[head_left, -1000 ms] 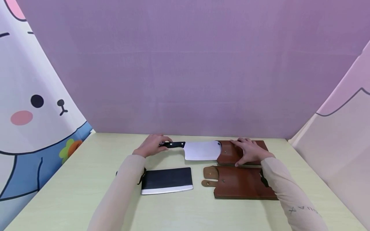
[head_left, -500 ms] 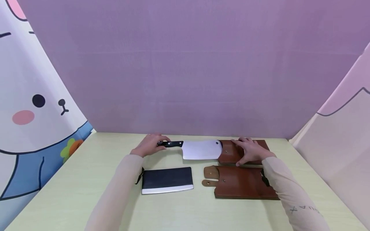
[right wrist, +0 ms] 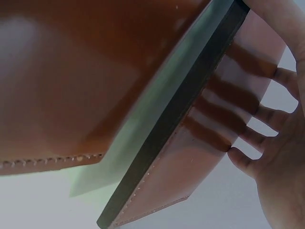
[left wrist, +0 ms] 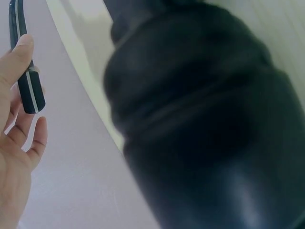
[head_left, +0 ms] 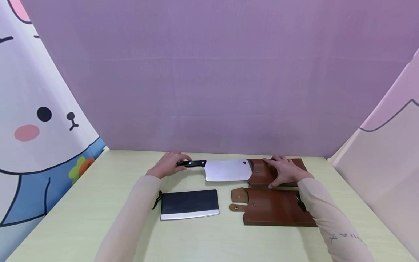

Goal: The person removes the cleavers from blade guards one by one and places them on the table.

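My left hand (head_left: 168, 164) pinches the black riveted handle (head_left: 193, 163) of a cleaver (head_left: 227, 171) near its butt end. In the left wrist view, the thumb lies along the handle (left wrist: 31, 93), whose end sticks out past the fingers. The cleaver's bright blade points right, and its end meets the mouth of a brown leather sheath (head_left: 257, 174). My right hand (head_left: 286, 171) spans this sheath, thumb at the near edge and fingers at the far edge. The right wrist view shows the fingertips spread along the edge of the sheath (right wrist: 190, 157).
A second cleaver (head_left: 190, 203), dark-bladed with a bright edge, lies in front, its handle hidden behind my left forearm. A second brown sheath (head_left: 275, 207) with open snap straps lies before the first. A purple cloth backdrop (head_left: 209, 80) rises behind the table (head_left: 196, 243).
My left hand has drawn the cleaver slightly left, and a little more of the blade shows outside the sheath mouth. The right hand and the sheath have hardly moved.
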Demonstrator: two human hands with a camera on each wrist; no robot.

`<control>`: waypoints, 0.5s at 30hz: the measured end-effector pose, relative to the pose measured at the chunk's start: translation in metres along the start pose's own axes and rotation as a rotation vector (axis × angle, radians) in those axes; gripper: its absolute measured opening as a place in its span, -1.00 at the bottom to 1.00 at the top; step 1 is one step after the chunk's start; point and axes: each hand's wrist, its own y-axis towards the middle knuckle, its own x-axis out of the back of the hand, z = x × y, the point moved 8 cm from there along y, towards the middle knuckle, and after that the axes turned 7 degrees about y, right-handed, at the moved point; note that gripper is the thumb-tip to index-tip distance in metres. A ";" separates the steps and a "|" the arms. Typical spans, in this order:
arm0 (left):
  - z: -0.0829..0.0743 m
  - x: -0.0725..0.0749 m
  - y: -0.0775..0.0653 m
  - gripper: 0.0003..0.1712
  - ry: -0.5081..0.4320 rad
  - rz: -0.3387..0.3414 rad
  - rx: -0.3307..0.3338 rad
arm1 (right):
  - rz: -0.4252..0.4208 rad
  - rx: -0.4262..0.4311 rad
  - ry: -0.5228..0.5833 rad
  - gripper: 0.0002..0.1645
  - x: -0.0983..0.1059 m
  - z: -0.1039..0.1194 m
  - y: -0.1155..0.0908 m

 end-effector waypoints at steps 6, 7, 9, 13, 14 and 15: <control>0.004 -0.003 -0.001 -0.61 0.012 0.021 0.011 | -0.007 0.006 -0.009 0.25 0.001 -0.001 -0.001; 0.004 -0.003 -0.001 -0.61 0.014 0.022 0.012 | -0.008 0.006 -0.008 0.25 0.002 -0.001 -0.001; 0.005 -0.003 -0.002 -0.61 0.014 0.023 0.013 | -0.010 0.012 -0.007 0.25 0.002 -0.002 -0.001; 0.006 -0.001 -0.005 -0.61 0.003 0.015 0.011 | -0.014 0.018 0.001 0.25 0.003 -0.001 -0.003; 0.006 0.000 -0.005 -0.61 0.001 0.011 0.010 | -0.014 0.019 -0.001 0.25 0.004 -0.002 -0.003; 0.006 0.001 -0.006 -0.61 -0.002 0.007 0.009 | -0.015 0.013 0.003 0.25 0.004 -0.002 -0.004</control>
